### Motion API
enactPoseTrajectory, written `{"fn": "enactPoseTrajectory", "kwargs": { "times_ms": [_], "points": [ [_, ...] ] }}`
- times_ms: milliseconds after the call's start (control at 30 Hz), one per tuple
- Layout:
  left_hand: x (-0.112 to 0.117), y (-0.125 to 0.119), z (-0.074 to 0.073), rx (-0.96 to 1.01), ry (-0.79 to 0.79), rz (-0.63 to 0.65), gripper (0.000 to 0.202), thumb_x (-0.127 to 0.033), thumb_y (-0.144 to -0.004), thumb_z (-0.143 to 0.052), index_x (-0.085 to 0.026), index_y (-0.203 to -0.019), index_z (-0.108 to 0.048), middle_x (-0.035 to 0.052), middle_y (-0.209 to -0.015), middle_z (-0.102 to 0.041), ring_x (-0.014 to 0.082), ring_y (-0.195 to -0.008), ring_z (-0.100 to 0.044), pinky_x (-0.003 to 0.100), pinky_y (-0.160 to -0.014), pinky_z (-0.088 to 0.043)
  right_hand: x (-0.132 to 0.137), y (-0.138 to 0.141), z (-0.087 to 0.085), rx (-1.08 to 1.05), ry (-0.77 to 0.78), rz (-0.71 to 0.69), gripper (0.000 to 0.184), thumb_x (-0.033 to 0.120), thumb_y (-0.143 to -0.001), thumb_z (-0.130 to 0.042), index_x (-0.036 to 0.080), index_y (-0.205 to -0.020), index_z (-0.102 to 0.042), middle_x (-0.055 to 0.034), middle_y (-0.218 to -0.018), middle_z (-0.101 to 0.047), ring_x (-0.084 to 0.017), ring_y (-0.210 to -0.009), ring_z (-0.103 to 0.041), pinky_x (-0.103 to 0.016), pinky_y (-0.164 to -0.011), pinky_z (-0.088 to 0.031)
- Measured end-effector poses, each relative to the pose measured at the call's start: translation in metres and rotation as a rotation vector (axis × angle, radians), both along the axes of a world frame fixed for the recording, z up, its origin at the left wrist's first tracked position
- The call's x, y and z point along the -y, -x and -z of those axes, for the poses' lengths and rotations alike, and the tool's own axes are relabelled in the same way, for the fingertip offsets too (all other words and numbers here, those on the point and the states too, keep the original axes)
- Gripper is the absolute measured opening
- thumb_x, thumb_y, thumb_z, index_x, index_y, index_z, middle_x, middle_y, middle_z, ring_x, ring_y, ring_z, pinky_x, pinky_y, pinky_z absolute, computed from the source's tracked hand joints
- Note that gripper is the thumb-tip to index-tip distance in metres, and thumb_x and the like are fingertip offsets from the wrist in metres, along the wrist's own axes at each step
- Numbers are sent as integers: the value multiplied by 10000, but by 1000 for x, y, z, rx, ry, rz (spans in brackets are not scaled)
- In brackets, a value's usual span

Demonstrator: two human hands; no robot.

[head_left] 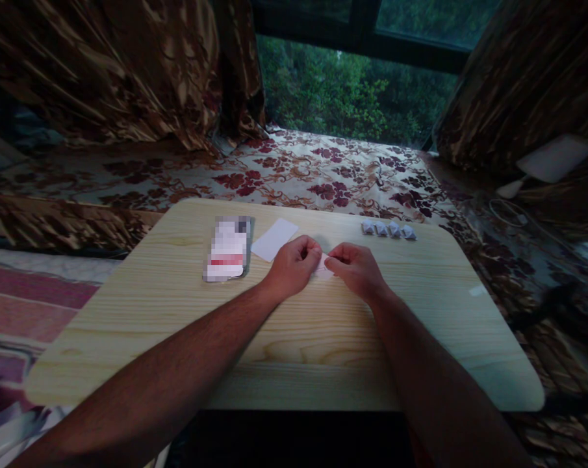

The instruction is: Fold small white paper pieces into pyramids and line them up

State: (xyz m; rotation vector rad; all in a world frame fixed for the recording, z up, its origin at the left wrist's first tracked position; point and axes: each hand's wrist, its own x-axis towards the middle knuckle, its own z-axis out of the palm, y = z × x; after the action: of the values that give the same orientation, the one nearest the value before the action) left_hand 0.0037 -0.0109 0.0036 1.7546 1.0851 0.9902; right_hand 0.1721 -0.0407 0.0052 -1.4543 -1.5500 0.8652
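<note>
Between my two hands, just above the middle of the wooden table (294, 338), is a small piece of white paper (325, 268). My left hand (297, 261) pinches its left side with thumb and fingertips. On the other side my right hand (356, 268) is closed on the paper's right edge. Creases seem to run across it, but the fingers cover much of its shape. A flat stack or sheet of white paper (275, 239) lies just beyond my left hand. Several small folded white paper pieces (395, 229) sit in a row behind my right hand.
A blurred-out packet or phone-like item (227, 250) lies on the table's left part. A white scrap (477, 291) is near the right edge. Beyond the table, a floral cloth (323, 172) covers the window ledge. A white lamp (554, 159) stands at right, beside the curtain (512, 78).
</note>
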Motion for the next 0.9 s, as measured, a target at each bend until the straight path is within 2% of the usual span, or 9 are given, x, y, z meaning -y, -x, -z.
{"fn": "enactPoseTrajectory", "kwargs": {
  "times_ms": [233, 533, 900],
  "points": [
    [1, -1, 1, 11, -19, -12, 196, -337, -862, -527, -170, -777, -585, -24, -648, -534, 119, -607, -455, 251, -566, -339, 2, 3, 0, 10, -34, 31, 123, 260, -724, -627, 169, -643, -615, 38, -548, -545, -95, -508, -439, -235, -476, -294],
    [2, -2, 0, 10, -19, -25, 185, -326, -861, -530, -172, -777, -589, -29, -631, -527, 115, -593, -445, 251, -553, -333, 1, 7, 5, -122, -53, 33, 117, 246, -718, -632, 174, -636, -589, 45, -557, -510, -95, -517, -416, -237, -482, -283],
    [3, -2, -1, -6, -16, -18, 202, -345, -862, -523, -172, -779, -584, -26, -640, -524, 119, -598, -447, 253, -557, -330, 5, 6, -1, -110, -32, 20, 117, 250, -709, -628, 179, -625, -589, 46, -547, -504, -95, -512, -405, -237, -476, -270]
  ]
}}
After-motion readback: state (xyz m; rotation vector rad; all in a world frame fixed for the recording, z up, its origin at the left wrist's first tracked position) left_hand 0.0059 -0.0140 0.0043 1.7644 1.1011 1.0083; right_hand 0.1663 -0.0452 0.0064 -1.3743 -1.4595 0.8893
